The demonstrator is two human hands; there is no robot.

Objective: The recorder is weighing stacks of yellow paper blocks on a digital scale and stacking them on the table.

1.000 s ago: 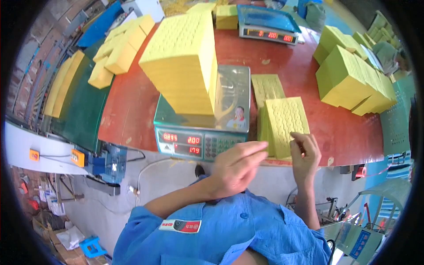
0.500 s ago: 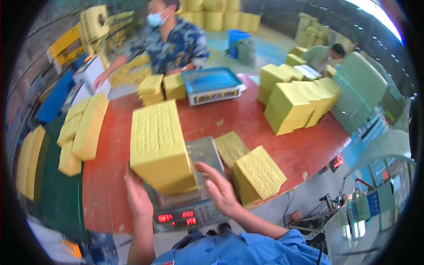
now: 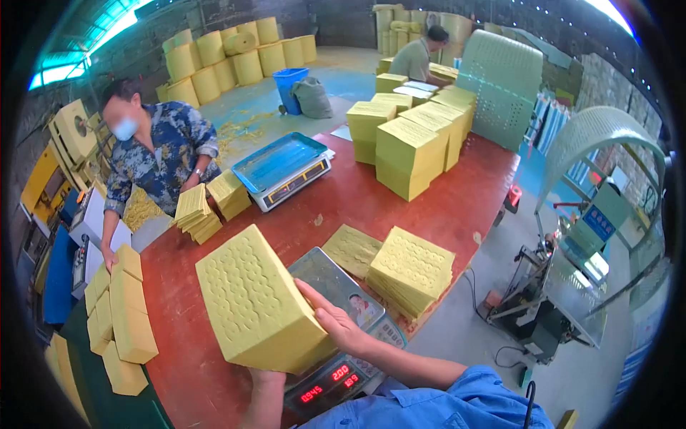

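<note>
Yellow paper, embossed with a dimpled pattern and pressed into a thick block [image 3: 257, 304], fills the lower middle of the head view. It is tilted, lifted partly off the steel pan of the weighing scale [image 3: 336, 286], whose red digits glow at the front edge of the red table [image 3: 400, 204]. The right hand [image 3: 334, 320] lies flat against the block's near right face, fingers spread and pressing, thumb along the lower edge. The left hand [image 3: 266, 377] comes up from beneath; only its wrist and heel show, and how its fingers curl under the block cannot be told, though it appears to carry the weight from below.

Just right of the scale lies a single flat sheet [image 3: 351, 250], and beside that a lower stack [image 3: 411, 270] of the same sheets near the table's edge. Across the table a second scale with a blue pan [image 3: 280, 163] sits in front of a person in a patterned shirt [image 3: 153, 154], who has small bundles [image 3: 196, 213] at hand. Taller stacks [image 3: 407, 154] stand farther back, and finished blocks [image 3: 121, 322] line a green surface at the left.

As a judgement, the step in hand looks like moving the weighed block between the pan and somewhere else, both palms clamping it. Any move from here calls for even pressure from both sides, since loose sheets could fan or slip, and for keeping the block clear of the stack beside the scale.
</note>
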